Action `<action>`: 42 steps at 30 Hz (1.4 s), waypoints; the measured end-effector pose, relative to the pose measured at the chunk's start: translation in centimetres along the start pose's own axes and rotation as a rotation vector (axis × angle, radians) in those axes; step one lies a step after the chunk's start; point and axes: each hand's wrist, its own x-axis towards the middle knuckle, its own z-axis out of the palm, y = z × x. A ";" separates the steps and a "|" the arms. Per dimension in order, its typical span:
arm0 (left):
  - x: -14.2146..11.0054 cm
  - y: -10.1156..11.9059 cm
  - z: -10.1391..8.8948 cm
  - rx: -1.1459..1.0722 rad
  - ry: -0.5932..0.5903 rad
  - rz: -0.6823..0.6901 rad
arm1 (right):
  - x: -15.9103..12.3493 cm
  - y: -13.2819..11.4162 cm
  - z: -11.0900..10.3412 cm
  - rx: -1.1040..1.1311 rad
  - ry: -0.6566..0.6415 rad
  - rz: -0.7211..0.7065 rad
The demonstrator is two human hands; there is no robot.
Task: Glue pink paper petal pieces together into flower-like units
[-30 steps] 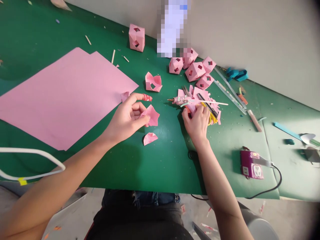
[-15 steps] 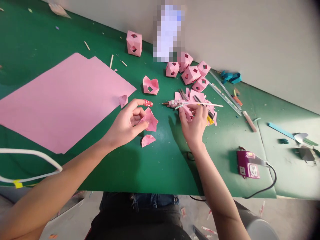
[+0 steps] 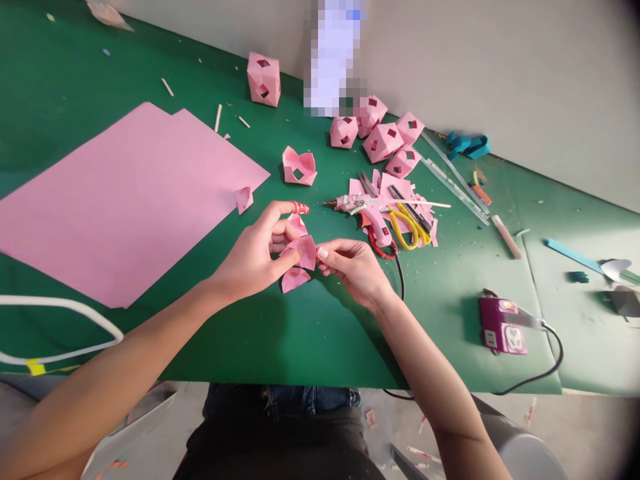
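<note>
My left hand (image 3: 257,250) is closed on a folded pink paper piece (image 3: 306,253), thumb in front. A red patterned wrap covers its index fingertip. From the other side my right hand (image 3: 353,267) pinches the right edge of that same piece. Small folded pink paper (image 3: 295,280) lies just below, and more pink paper shows above behind the left fingers. Right of the hands, a pink hot glue gun (image 3: 380,228) rests on paper scraps beside yellow-handled scissors (image 3: 413,228). An open pink paper shape (image 3: 299,167) with a diamond hole sits farther back.
Large pink sheets (image 3: 135,207) cover the left of the green table (image 3: 240,340). Several finished pink paper shapes (image 3: 383,142) stand at the back, with a pink cube (image 3: 264,80) to their left. A purple power socket (image 3: 501,327) with a black cord is at right.
My right hand has let go of the glue gun, now lying on the scraps, and moved left to the paper piece. My left hand keeps its hold, with the piece slightly turned.
</note>
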 end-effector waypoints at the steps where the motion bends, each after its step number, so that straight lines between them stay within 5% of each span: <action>1: 0.0 -0.1 0.1 0.011 0.000 0.008 | -0.1 -0.1 0.0 -0.035 0.009 -0.027; 13: -0.3 -1.1 0.8 0.259 0.071 0.124 | -0.8 1.3 1.4 -0.740 0.224 -0.451; 24: -0.5 -0.8 1.0 0.187 0.024 0.087 | -0.5 0.8 1.3 -0.615 0.108 -0.449; 42: -0.5 -1.0 1.9 -0.048 0.132 0.138 | -0.2 3.0 2.5 -0.469 0.394 -0.557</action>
